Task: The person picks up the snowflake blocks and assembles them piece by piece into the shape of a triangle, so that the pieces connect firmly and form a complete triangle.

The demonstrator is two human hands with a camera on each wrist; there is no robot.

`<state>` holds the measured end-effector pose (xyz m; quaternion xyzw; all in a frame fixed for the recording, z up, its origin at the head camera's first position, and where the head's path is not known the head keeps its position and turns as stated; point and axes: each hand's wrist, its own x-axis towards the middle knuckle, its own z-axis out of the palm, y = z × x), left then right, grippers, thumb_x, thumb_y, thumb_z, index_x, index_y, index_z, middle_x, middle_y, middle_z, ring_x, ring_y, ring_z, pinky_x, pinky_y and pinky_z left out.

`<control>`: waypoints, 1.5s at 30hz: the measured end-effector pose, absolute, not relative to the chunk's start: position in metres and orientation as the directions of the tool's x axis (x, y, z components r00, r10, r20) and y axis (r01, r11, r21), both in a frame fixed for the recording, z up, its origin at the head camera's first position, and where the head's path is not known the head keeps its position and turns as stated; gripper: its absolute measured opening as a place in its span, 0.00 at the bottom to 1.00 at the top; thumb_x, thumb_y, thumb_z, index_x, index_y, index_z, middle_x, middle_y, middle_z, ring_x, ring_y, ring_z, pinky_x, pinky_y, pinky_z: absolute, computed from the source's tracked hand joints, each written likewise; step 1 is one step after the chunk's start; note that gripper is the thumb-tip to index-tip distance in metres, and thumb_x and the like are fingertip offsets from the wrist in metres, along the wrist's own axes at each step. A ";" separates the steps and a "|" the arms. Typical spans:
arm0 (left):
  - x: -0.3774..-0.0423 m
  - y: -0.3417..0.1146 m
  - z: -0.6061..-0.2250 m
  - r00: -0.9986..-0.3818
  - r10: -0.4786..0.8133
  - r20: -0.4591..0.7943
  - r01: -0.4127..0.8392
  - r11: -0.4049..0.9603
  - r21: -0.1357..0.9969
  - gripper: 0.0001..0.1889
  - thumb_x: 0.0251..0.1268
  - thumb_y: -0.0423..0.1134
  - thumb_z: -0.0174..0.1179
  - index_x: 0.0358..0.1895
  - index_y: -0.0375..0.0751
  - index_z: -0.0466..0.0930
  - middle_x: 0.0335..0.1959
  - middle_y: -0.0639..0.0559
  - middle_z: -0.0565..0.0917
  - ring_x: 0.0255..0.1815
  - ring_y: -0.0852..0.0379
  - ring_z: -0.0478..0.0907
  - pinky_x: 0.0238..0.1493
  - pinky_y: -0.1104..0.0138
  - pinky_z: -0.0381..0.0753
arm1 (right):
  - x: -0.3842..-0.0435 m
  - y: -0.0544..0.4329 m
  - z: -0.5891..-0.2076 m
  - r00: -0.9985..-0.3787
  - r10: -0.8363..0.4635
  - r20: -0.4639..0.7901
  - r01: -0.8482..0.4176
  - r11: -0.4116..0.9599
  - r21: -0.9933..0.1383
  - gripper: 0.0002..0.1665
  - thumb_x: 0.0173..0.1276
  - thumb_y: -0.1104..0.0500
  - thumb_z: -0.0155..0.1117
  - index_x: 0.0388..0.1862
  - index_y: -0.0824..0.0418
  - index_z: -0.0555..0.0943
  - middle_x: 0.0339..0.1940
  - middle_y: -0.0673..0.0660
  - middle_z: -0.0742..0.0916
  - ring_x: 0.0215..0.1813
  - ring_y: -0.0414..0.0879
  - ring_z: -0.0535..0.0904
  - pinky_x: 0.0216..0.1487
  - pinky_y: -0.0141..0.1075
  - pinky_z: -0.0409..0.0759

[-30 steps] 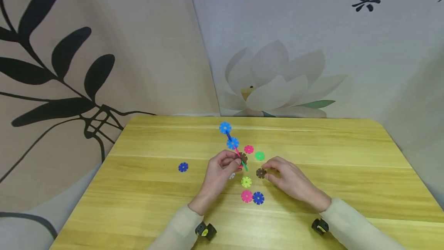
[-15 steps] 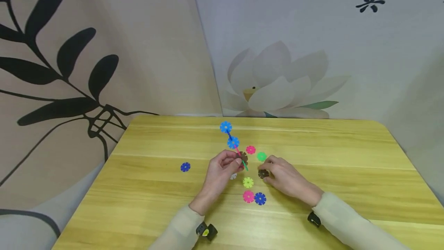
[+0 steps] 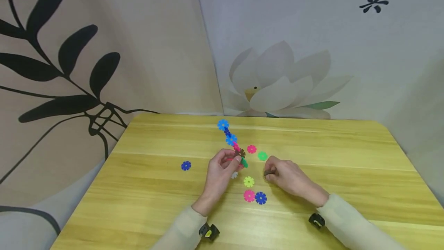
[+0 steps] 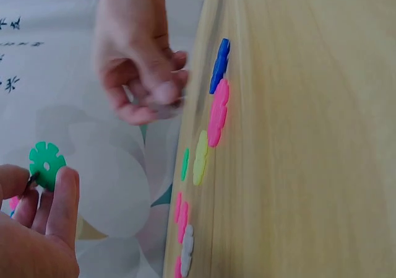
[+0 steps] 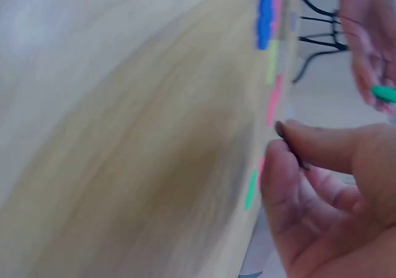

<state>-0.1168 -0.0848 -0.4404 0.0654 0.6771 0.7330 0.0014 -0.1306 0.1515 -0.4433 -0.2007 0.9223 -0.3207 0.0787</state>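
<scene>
My left hand (image 3: 221,169) pinches a chain of interlocking snowflake discs (image 3: 231,139) that slants up and away from it. Light blue, dark blue, pink and brown discs show along the chain. A green disc (image 4: 54,157) forms its near end, standing above the fingertips in the left wrist view. To the right, my right hand (image 3: 289,175) holds a loose brown snowflake disc (image 3: 267,173) between thumb and fingers. That brown disc (image 5: 280,129) appears nearly edge-on in the right wrist view. The two hands are apart, and the left fingers partly cover the chain.
Loose discs lie flat on the wooden table (image 3: 138,203): yellow (image 3: 248,181), pink (image 3: 249,195), dark blue (image 3: 261,198), green (image 3: 262,156) and another pink disc (image 3: 251,149). A white disc (image 3: 234,174) sits beside the left hand. Farther left lies a dark blue disc (image 3: 186,165).
The right fingers have closed round the brown disc and turned it from face-on to nearly edge-on. The left hand has twisted the chain slightly, so its green end shows more of its face.
</scene>
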 end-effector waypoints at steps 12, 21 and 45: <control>-0.116 -0.075 -0.443 -0.997 0.040 0.069 0.063 -0.153 0.986 0.11 0.73 0.28 0.61 0.51 0.23 0.77 0.47 0.34 0.85 0.43 0.49 0.88 0.52 0.54 0.87 | -0.116 0.151 -0.425 -0.962 -0.272 0.001 -0.116 0.407 -0.906 0.10 0.73 0.69 0.66 0.50 0.65 0.78 0.40 0.58 0.87 0.39 0.57 0.87 0.40 0.43 0.89; -0.114 -0.076 -0.442 -0.991 0.099 0.086 0.066 -0.188 0.980 0.10 0.74 0.25 0.57 0.53 0.24 0.75 0.52 0.32 0.86 0.50 0.49 0.87 0.54 0.60 0.86 | -0.107 0.145 -0.422 -0.970 -0.244 -0.002 -0.089 0.360 -0.929 0.12 0.73 0.67 0.66 0.53 0.67 0.79 0.40 0.59 0.86 0.43 0.60 0.88 0.43 0.44 0.89; -0.115 -0.077 -0.442 -0.989 0.149 0.016 -0.036 -0.341 0.939 0.07 0.76 0.29 0.58 0.51 0.30 0.76 0.52 0.38 0.88 0.49 0.53 0.87 0.59 0.56 0.84 | -0.106 0.143 -0.419 -0.968 -0.250 0.000 -0.072 0.278 -0.958 0.10 0.76 0.64 0.64 0.52 0.68 0.79 0.41 0.60 0.87 0.44 0.64 0.86 0.47 0.48 0.88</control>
